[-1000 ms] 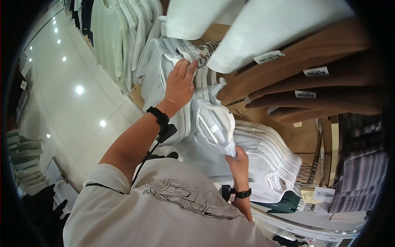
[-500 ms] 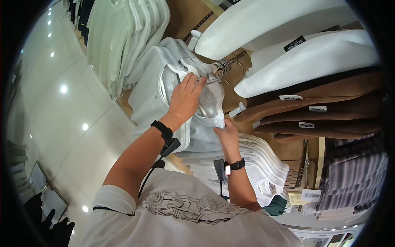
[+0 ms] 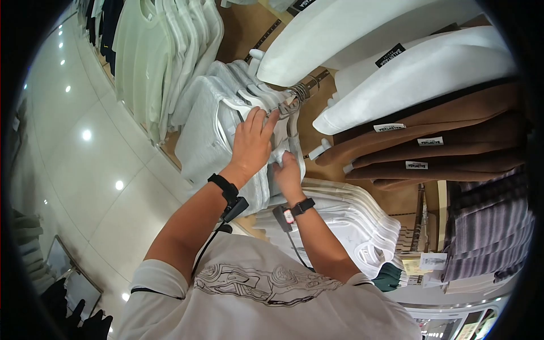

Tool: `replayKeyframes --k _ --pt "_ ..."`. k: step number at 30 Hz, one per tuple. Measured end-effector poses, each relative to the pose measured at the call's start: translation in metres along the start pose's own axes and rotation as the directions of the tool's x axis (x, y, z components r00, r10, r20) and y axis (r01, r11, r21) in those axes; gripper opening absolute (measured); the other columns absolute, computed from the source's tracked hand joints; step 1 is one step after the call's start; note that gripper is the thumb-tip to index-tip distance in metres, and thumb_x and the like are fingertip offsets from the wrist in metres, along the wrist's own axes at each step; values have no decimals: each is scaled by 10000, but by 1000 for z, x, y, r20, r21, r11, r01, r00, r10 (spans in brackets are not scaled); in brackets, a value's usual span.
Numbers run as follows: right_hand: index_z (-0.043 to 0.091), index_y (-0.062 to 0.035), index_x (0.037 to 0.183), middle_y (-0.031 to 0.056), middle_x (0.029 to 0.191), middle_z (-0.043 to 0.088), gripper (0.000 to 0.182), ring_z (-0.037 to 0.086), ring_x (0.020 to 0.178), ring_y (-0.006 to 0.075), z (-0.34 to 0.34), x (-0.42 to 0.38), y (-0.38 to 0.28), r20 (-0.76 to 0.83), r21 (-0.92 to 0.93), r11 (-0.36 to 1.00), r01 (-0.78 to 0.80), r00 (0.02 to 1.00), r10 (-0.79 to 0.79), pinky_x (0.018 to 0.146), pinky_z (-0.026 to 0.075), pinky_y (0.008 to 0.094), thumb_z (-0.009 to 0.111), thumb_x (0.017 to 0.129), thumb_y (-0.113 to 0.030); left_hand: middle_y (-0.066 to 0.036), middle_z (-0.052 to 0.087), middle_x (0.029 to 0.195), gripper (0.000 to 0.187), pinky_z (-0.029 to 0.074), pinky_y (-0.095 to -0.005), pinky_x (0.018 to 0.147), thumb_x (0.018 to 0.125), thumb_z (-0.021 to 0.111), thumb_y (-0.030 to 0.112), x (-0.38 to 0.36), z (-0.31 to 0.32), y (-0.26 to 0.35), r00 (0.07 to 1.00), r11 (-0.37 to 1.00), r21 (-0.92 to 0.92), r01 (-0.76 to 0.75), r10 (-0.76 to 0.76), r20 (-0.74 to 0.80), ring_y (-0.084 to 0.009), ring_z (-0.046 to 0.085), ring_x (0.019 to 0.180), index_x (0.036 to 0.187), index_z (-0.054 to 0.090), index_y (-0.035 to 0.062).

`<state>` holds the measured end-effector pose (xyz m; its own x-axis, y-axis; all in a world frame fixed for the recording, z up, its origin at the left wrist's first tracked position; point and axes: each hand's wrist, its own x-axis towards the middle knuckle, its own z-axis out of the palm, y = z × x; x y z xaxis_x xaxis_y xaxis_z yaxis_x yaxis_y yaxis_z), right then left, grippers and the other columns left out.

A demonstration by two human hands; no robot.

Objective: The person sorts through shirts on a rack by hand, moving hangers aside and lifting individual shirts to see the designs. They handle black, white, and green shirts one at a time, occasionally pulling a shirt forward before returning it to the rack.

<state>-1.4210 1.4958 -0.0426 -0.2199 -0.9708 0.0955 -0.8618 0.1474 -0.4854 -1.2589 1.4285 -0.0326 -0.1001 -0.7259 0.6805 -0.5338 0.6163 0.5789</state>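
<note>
Light grey shirts (image 3: 198, 116) hang close together on white hangers (image 3: 234, 105) from a wall rail. My left hand (image 3: 252, 147) rests against the hanger tops, fingers stretched and slightly apart, near the metal hooks (image 3: 292, 102). Lower and to the right, my right hand (image 3: 288, 173) has its fingers curled at the collar area of the nearest shirt, pinching its cloth; part of the grip is blurred. Each wrist wears a black strap with a small device.
Pale green shirts (image 3: 147, 62) hang at upper left. White shirts (image 3: 357, 221) hang below my right hand. White folded garments (image 3: 419, 76) and brown ones (image 3: 442, 122) with labels stick out at right, beside striped cloth (image 3: 487, 226). A tiled floor (image 3: 85, 175) lies left.
My right hand has moved left and up, closer to my left hand, along the shirt's collar. The left hand has shifted slightly left and down on the hangers. The view has shifted a little.
</note>
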Motion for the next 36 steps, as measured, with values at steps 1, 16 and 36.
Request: replayKeyframes --k 1,16,36 --pt "569 27 1195 299 1075 662 388 621 1052 479 11 0 11 -56 -72 986 148 987 -152 910 494 521 672 829 -47 -187 465 1360 804 413 -477 1046 708 705 31 0 0 0 1000 1000 0 -2 2 3 -378 426 1366 1475 468 79" --pt "572 26 1286 257 1100 714 489 684 1062 403 41 -70 67 212 369 911 -186 971 113 920 522 424 711 949 -300 -183 484 1340 789 396 -473 1111 683 801 35 11 -17 -22 980 969 -196 -150 172 96 -416 450 1310 1415 513 98" --pt "522 54 1371 299 1139 686 703 665 1078 437 6 -78 93 484 357 933 -47 863 -141 949 514 448 759 858 -363 -193 442 1481 564 346 -513 1133 826 798 268 -1 1 -16 980 990 113 -82 59 190 -439 351 1381 1314 603 61"
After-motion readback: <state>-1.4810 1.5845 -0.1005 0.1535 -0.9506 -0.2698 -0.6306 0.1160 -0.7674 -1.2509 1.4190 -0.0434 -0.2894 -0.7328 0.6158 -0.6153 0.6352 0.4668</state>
